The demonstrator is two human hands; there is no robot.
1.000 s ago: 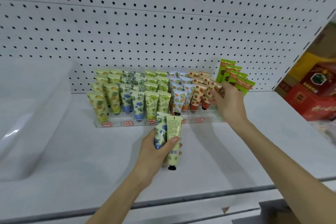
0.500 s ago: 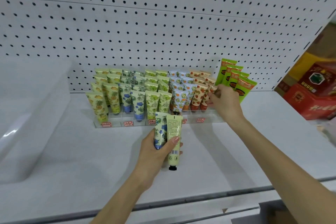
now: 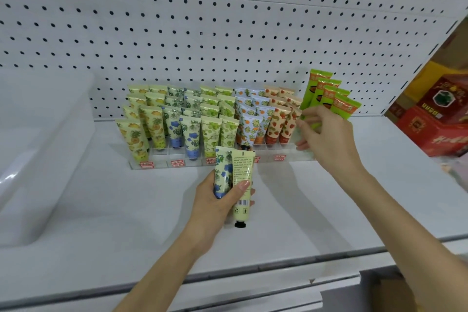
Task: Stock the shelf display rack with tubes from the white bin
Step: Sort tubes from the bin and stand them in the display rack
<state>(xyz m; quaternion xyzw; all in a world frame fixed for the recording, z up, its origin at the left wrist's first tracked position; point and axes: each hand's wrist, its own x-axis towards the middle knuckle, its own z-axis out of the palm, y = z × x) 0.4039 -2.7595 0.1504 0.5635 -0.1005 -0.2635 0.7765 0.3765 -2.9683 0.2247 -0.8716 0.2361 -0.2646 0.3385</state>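
While a blue-flowered plastic tube (image 3: 222,175) and a pale yellow black-capped plastic tube (image 3: 242,185) stood grasped in the left hand (image 3: 217,208) just before the clear acrylic display rack (image 3: 291,158), the right hand (image 3: 326,139) hovered released, fingers spread, beside the rack's strawberry-printed tubes (image 3: 281,124). Left of the rack sat the white plastic bin (image 3: 45,159) on the white shelf (image 3: 126,210).

Bin (image 3: 45,134) left of rack (image 3: 220,159)

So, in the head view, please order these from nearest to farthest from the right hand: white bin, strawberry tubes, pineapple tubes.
1. strawberry tubes, right end of the display rack, beside the right hand.
2. pineapple tubes, its left end.
3. white bin, far left.
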